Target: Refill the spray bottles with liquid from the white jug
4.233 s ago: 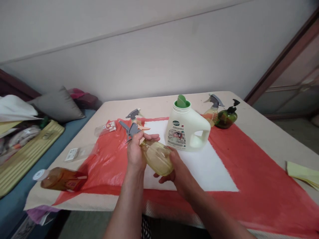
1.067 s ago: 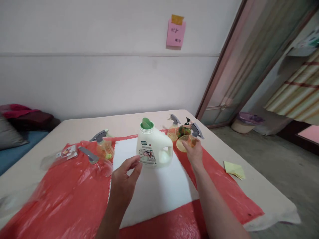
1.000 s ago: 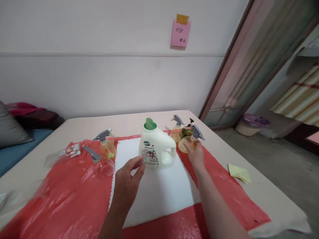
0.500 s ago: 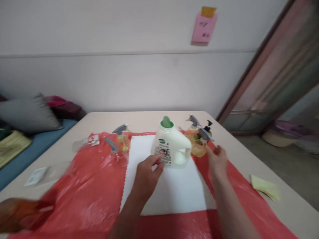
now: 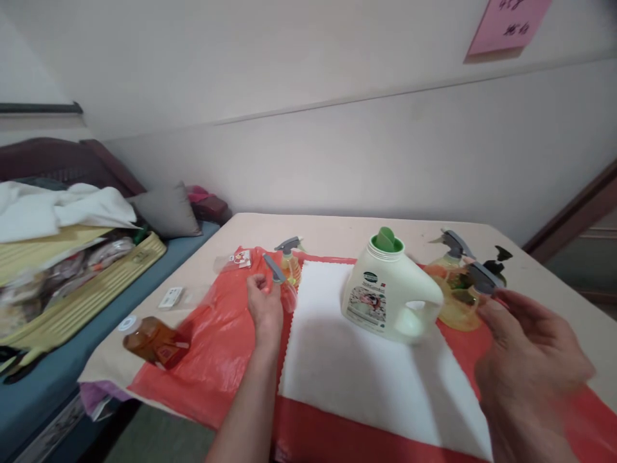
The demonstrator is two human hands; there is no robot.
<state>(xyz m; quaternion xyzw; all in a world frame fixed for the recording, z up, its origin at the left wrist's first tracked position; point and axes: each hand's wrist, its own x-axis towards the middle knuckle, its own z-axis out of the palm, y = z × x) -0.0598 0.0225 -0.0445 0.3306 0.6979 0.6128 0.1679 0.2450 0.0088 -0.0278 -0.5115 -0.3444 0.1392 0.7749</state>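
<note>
A pale green detergent jug (image 5: 369, 302) with an open neck and a green cap (image 5: 385, 240) set in it stands on a white cloth (image 5: 347, 379). My left hand (image 5: 265, 308) is beside a clear spray bottle (image 5: 289, 297) with a grey head, fingers loosely bent and apart; contact is not clear. My right hand (image 5: 535, 360) hovers at the right by a yellowish round spray bottle (image 5: 460, 312) with a grey head, thumb and fingers parted near its trigger. Just behind are another grey-headed sprayer (image 5: 453, 244) and a black pump top (image 5: 501, 254). A second small spray bottle (image 5: 290, 265) stands behind the left one.
Red plastic sheeting (image 5: 216, 360) covers part of the table (image 5: 332, 228). An amber bottle with a white cap (image 5: 154, 341) is at the left, below a small white packet (image 5: 171, 297). A bed with a grey pillow (image 5: 166, 209) adjoins the left side; a wall stands behind.
The view has turned left, bringing in more of the bed and the amber bottle. My left hand has moved from the jug to the clear spray bottle at left. My right hand appears larger.
</note>
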